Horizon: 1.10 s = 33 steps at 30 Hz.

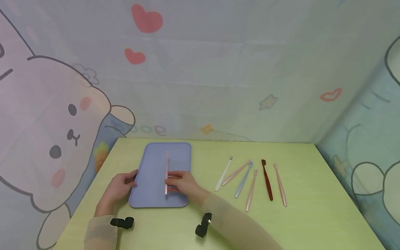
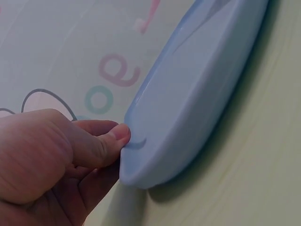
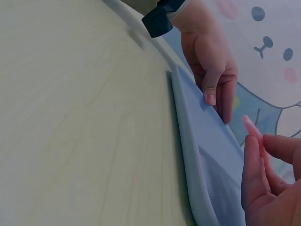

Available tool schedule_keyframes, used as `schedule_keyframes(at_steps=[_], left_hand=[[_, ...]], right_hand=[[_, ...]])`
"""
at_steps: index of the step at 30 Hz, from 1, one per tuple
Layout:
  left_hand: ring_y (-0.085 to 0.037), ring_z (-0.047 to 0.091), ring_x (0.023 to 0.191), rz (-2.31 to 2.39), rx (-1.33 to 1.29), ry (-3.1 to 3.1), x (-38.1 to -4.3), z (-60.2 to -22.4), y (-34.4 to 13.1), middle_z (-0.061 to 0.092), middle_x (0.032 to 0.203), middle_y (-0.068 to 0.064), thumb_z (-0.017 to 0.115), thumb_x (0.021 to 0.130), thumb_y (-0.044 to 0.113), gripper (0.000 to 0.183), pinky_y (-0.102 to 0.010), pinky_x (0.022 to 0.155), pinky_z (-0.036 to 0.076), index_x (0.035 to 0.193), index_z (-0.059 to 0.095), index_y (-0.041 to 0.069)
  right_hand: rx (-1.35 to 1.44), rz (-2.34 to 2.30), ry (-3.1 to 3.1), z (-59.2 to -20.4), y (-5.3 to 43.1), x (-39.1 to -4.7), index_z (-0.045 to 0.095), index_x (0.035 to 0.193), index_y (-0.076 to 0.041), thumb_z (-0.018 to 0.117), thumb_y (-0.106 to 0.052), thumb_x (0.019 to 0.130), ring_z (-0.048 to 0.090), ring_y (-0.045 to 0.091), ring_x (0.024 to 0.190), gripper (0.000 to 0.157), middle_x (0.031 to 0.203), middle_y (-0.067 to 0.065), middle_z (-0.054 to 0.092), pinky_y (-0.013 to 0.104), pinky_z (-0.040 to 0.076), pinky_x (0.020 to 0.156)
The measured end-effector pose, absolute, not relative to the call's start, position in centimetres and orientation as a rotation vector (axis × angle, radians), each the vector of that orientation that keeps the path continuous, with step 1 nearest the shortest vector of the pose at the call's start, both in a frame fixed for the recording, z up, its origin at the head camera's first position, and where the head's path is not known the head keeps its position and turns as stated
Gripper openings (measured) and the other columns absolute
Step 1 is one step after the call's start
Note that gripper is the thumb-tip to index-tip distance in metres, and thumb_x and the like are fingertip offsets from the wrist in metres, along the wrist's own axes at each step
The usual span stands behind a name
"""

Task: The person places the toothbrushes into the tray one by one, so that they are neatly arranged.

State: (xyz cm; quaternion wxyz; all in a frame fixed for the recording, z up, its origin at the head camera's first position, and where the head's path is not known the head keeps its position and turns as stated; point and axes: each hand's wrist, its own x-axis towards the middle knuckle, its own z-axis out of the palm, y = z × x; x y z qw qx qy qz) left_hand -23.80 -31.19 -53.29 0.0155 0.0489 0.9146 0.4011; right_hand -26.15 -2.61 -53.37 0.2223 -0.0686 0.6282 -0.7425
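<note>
My right hand [image 1: 184,184] pinches a pink toothbrush [image 1: 167,166] between thumb and fingers over the blue-purple tray [image 1: 150,198]. In the head view its bristle end points away from me. The right wrist view shows the toothbrush's handle end [image 3: 249,125] sticking up past the fingertips, above the tray's surface. At the tray's left rim is my left hand [image 1: 120,187]; in the left wrist view its thumb lies on top of the edge [image 2: 134,141] with fingers below, gripping it.
Right of the tray, several toothbrushes lie spread on the yellow-green table [image 1: 312,222]: a white one [image 1: 223,175], a blue one [image 1: 243,180], a dark red one [image 1: 267,180] and pink ones [image 1: 280,185]. Behind the table hangs a printed cloth [image 1: 218,69].
</note>
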Motion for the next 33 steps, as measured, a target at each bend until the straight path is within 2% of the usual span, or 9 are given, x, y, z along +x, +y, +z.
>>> schedule_keyframes(at_steps=[7, 16, 33], left_hand=[[-0.046, 0.06, 0.133, 1.255, 0.122, 2.839, -23.7, -53.5, -31.4, 0.057, 0.146, -0.032, 0.07, 0.099, -0.004, 0.054, -0.06, 0.111, 0.047, 0.149, 0.053, -0.012], [-0.047, 0.06, 0.133, 1.267, 0.12, 2.831, -23.1, -53.3, -31.3, 0.06, 0.143, -0.031, 0.07, 0.1, -0.002, 0.052, -0.061, 0.11, 0.047, 0.148, 0.054, -0.012], [-0.048, 0.058, 0.134, 1.284, 0.16, 2.832, -23.2, -53.9, -31.8, 0.06, 0.143, -0.032, 0.07, 0.1, -0.001, 0.051, -0.061, 0.109, 0.048, 0.148, 0.055, -0.01]], right_hand=[[-0.153, -2.067, 1.746, -53.6, -6.2, -26.0, 0.067, 0.132, 0.012, 0.075, 0.003, 0.096, 0.076, 0.021, 0.093, 0.039, 0.104, 0.012, 0.077, 0.036, 0.066, 0.082], [-0.066, -2.095, 1.766, -53.5, -9.8, -25.6, 0.068, 0.131, 0.011, 0.076, 0.003, 0.095, 0.077, 0.021, 0.093, 0.038, 0.103, 0.01, 0.076, 0.033, 0.066, 0.08], [0.039, -2.029, 1.965, -52.7, -13.1, -25.3, 0.072, 0.121, 0.009, 0.077, 0.006, 0.094, 0.079, 0.024, 0.083, 0.028, 0.091, 0.009, 0.077, 0.031, 0.066, 0.07]])
